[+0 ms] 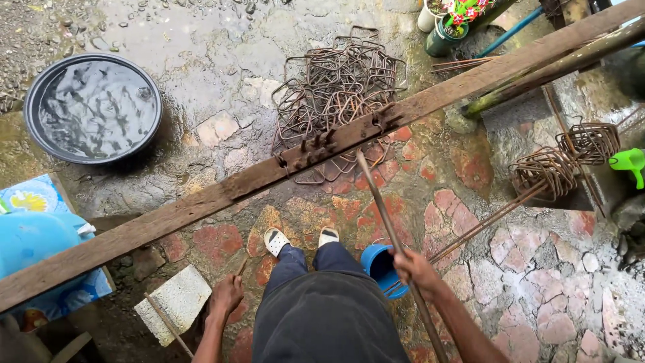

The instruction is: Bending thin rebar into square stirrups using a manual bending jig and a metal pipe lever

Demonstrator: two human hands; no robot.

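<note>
Standing over a long wooden plank (201, 202) that runs slantwise from the lower left edge of the view to the upper right corner, the person works at bending steel. A good share of that work looks done, as I judge it: a heap of bent rebar stirrups (339, 91), rusty square loops, lies on the wet stone ground (537, 282) just beyond the plank's middle, and two more bundles of loops (571, 158) sit near the right edge beside a green plastic jug (628, 163). What is left seems to be the straight stock: several long rods (484, 225) lie slantwise on the ground at the right, not yet shaped. The right hand (416, 267) is closed around a long straight rod (390, 232), whose far end reaches up to the bending pins (312, 149) set in the plank near its middle; whether the tip sits between the pins I cannot tell. The left hand (227, 294) hangs low at the person's side with its fingers curled, next to a thin rod (168, 324) and a pale flat block (173, 299) by the lower edge; whether it grips anything I cannot tell. A blue bucket (381, 269) stands touching the right leg, just beside the right hand. A black basin of water (93, 107) rests near the upper left corner, and a blue container (33, 238) sits at the left edge.
</note>
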